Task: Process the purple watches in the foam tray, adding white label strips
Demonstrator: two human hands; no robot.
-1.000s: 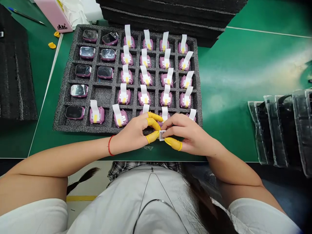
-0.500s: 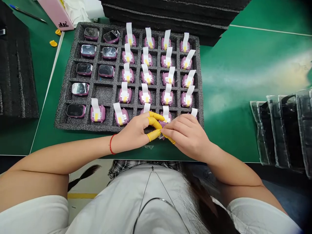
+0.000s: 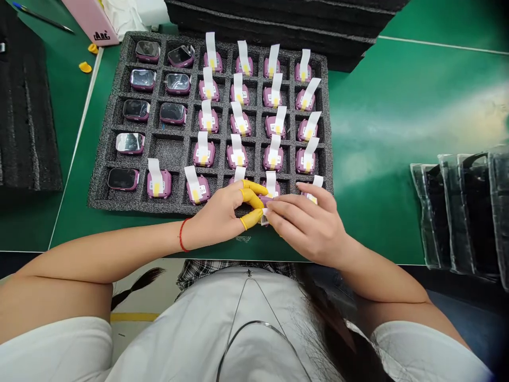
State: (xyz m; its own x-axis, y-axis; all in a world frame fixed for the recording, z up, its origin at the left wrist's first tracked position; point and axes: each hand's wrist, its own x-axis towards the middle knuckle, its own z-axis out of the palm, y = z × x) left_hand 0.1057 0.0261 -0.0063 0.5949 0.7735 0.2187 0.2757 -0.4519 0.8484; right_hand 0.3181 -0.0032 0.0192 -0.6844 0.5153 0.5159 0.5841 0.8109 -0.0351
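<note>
Left hand [image 3: 212,215] and right hand [image 3: 308,225] together — both clamped on pink smartwatch [image 3: 264,200] at front edge of foam tray [image 3: 99,199]; yellow finger cots [image 3: 251,197] on left.

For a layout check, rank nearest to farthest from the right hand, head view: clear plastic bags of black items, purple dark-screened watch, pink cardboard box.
From the right hand:
1. Clear plastic bags of black items, right
2. Purple dark-screened watch, left, in black foam tray
3. Pink cardboard box, far left
</note>
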